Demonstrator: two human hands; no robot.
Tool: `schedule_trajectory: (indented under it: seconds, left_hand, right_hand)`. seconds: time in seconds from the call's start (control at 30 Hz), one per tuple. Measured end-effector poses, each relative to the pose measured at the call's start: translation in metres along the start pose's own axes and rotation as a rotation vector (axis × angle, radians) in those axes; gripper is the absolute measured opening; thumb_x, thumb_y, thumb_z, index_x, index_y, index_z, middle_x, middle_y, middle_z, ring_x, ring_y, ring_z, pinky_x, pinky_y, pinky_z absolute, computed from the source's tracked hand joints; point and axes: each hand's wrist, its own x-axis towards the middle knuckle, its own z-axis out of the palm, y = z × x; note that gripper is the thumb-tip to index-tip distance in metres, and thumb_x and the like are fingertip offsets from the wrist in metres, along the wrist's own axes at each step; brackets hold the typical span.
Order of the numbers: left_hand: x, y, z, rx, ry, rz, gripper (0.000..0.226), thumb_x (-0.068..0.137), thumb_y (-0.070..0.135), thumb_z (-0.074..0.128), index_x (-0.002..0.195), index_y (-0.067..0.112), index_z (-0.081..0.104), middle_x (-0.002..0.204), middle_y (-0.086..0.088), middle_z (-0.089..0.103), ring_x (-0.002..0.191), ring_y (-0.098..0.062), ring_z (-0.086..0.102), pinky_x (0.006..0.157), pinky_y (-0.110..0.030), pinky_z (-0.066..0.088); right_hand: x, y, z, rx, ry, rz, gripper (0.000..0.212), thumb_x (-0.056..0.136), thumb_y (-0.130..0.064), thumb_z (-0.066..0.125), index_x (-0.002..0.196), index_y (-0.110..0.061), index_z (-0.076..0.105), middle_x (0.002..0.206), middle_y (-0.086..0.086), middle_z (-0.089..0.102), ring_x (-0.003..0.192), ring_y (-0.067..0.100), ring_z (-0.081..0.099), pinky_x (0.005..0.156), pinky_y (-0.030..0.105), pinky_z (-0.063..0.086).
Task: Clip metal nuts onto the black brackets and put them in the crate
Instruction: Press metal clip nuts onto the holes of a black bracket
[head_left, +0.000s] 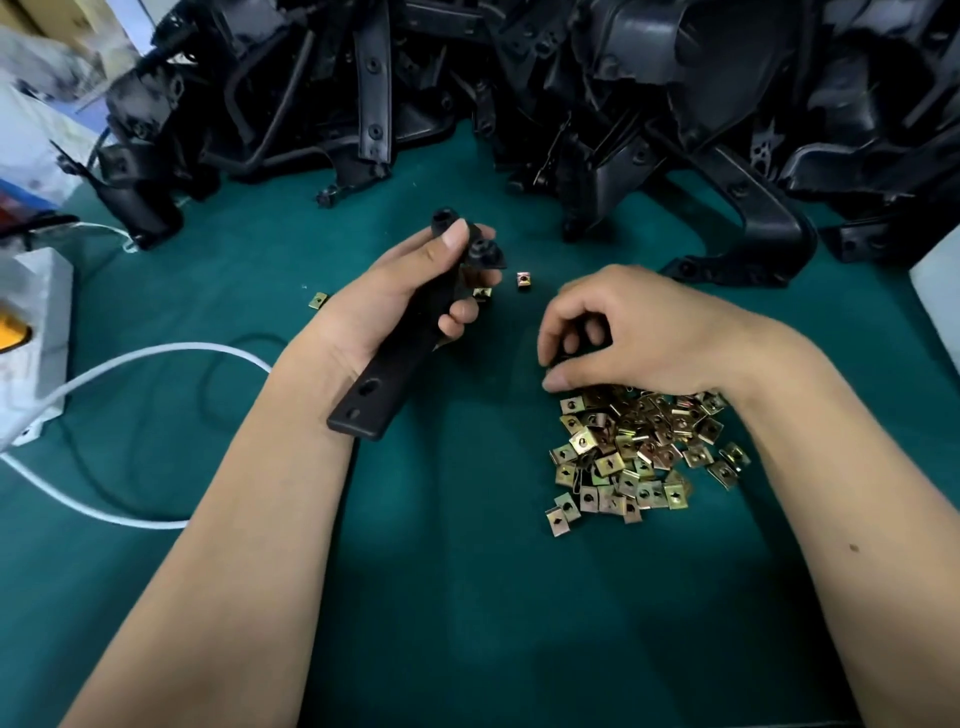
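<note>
My left hand (400, 296) grips a long black bracket (384, 384) around its middle, with the flat holed end pointing back toward me and the knobbed end sticking up past my thumb. My right hand (639, 332) hovers curled over the far edge of a pile of brass-coloured metal nuts (639, 452), thumb and fingertips pinched down at the pile; what they pinch is hidden. A single nut (523, 280) lies between the hands, another nut (318, 300) lies left of my left wrist, and a third peeks out by my left fingers (482, 294).
A big heap of black brackets (571, 93) fills the far side of the green mat (441, 597). A white cable (130, 364) loops at the left beside a white box (36, 332). A white object (937, 301) stands at the right edge. No crate is visible.
</note>
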Motion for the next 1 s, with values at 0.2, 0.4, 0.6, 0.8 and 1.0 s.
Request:
schedule_trajectory:
  seconds: [0.2,0.4,0.6,0.8,1.0]
  left_hand:
    - [-0.002,0.000,0.002,0.040,-0.133,0.037,0.034,0.098,0.020,0.053,0.130,0.008,0.055,0.099,-0.012,0.054,0.058,-0.013,0.048,0.048,-0.018,0.040]
    - [-0.003,0.000,0.005,0.069,-0.147,0.056,0.036,0.096,0.013,0.054,0.131,0.005,0.051,0.084,-0.001,0.065,0.058,-0.014,0.045,0.048,-0.019,0.038]
    - [-0.002,-0.002,0.003,0.029,-0.166,0.061,0.074,0.066,0.018,0.094,0.128,0.005,0.057,0.084,-0.006,0.055,0.060,-0.013,0.047,0.049,-0.019,0.039]
    - [0.001,-0.003,0.000,0.048,-0.156,0.065,0.069,0.069,0.000,0.086,0.131,0.007,0.055,0.085,-0.007,0.055,0.061,-0.012,0.046,0.051,-0.020,0.039]
    - [0.002,-0.004,-0.004,0.127,-0.097,0.080,0.069,0.066,-0.003,0.081,0.128,0.017,0.059,0.086,-0.005,0.064,0.055,-0.013,0.047,0.055,-0.022,0.047]
  right_hand:
    - [0.006,0.005,0.007,0.134,0.324,-0.011,0.020,0.098,-0.030,0.069,0.084,-0.015,0.073,0.073,-0.005,0.070,0.068,0.014,0.062,0.065,0.035,0.048]
    - [0.009,-0.002,0.017,0.822,0.487,0.018,0.025,0.106,-0.026,0.058,0.084,-0.014,0.062,0.048,0.003,0.051,0.038,0.017,0.037,0.039,0.018,0.026]
    - [0.012,-0.004,0.022,0.916,0.327,0.015,0.019,0.106,-0.011,0.054,0.109,-0.008,0.073,0.075,0.007,0.068,0.064,0.018,0.059,0.047,0.023,0.045]
    - [0.013,-0.003,0.021,0.838,0.361,0.032,0.018,0.105,-0.001,0.052,0.111,-0.001,0.069,0.074,0.012,0.073,0.057,0.021,0.065,0.046,0.025,0.051]
    - [0.013,-0.002,0.019,0.862,0.379,0.032,0.007,0.102,0.000,0.059,0.105,0.003,0.063,0.074,0.014,0.074,0.055,0.024,0.065,0.043,0.026,0.050]
